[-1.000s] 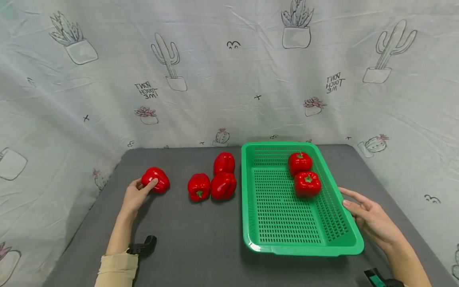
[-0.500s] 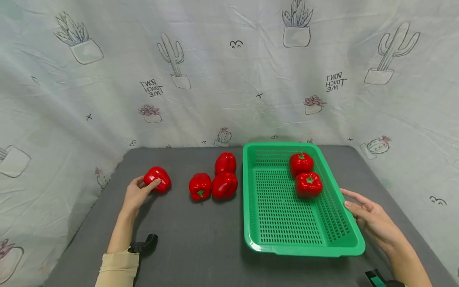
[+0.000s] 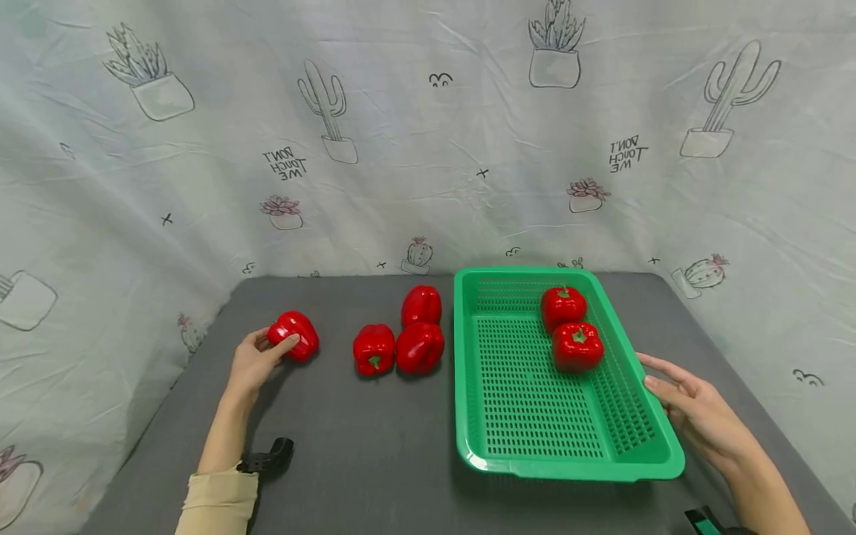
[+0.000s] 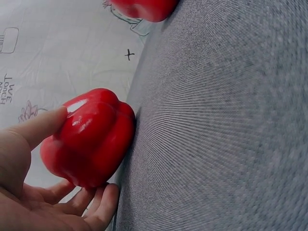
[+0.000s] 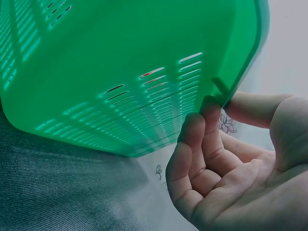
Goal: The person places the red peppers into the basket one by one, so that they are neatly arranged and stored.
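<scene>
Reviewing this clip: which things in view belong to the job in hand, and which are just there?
Seemingly part of the job:
red pepper held in the left fingers
green basket, held by the right fingers
two red peppers inside it
three red peppers beside it, untouched

Just there:
gray table
cactus-print sheet behind
black gear on the wrists

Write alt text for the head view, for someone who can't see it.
A person's left hand grips a glossy red bell pepper while the right hand holds the right edge of a green perforated plastic basket containing two red peppers. Between the hands, three other red peppers lie on a dark grey tabletop, before a pale cactus-print cloth.
</scene>
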Action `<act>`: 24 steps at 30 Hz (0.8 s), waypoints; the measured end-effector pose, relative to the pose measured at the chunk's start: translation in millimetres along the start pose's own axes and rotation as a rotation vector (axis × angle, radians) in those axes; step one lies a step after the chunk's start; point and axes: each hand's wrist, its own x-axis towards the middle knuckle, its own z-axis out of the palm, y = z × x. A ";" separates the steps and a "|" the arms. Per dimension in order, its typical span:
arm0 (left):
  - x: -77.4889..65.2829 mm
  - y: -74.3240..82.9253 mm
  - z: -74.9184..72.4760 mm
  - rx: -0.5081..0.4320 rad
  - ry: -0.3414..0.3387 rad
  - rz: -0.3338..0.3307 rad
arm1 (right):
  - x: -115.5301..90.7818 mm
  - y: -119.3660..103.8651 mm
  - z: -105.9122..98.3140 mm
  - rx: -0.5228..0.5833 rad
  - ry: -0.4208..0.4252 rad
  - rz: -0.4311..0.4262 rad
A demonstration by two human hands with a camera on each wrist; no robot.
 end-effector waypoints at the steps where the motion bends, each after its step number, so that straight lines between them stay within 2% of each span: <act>1: -0.5 0.6 -0.2 0.000 -0.001 0.001 | 0.3 -0.4 -0.1 0.009 -0.003 0.002; 14: -2.6 5.3 -1.9 -0.019 0.005 0.007 | -0.8 2.0 -3.6 0.056 -0.021 0.001; 24: -9.5 13.8 -2.3 -0.052 0.058 0.001 | 2.5 1.4 -1.8 0.068 -0.032 0.002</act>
